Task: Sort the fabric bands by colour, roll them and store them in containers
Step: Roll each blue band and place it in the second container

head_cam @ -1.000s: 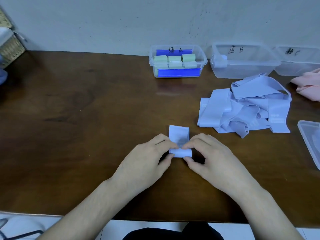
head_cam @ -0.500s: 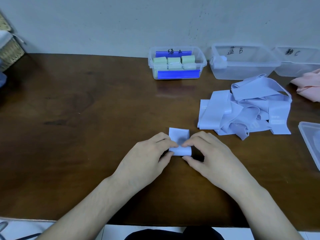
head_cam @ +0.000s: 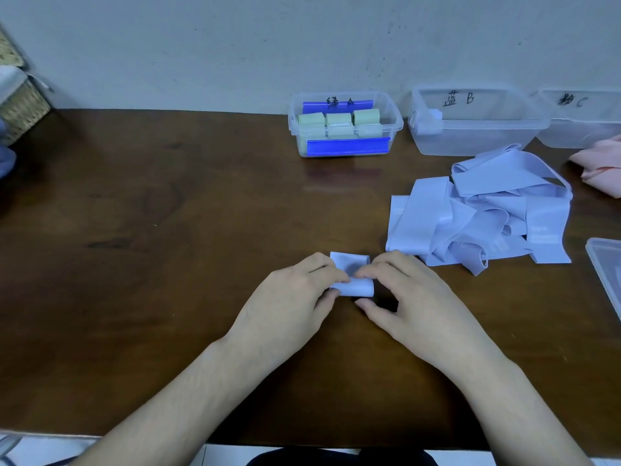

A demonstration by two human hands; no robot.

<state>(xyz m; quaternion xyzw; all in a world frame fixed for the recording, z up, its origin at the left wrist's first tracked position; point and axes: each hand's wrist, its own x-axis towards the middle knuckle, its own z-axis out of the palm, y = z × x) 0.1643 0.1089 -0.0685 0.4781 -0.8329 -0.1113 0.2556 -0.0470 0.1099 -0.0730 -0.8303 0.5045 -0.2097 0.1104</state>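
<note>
Right now both of your hands pinch 1 lavender band (head_cam: 353, 280) on the wooden table (head_cam: 168, 264): your left hand (head_cam: 289, 301) curls fingers and thumb round its rolled near end, your right hand (head_cam: 410, 297) pinches the other side, with a short flat tail reaching away from you. Loose lavender bands (head_cam: 487, 210) lie piled to the right. Against the wall, container "A" (head_cam: 346, 124) holds green rolls (head_cam: 339, 124), container "B" (head_cam: 477, 122) holds 1 lavender roll (head_cam: 428, 121), and container "C" (head_cam: 581, 119) stands beside pink fabric (head_cam: 601, 166).
</note>
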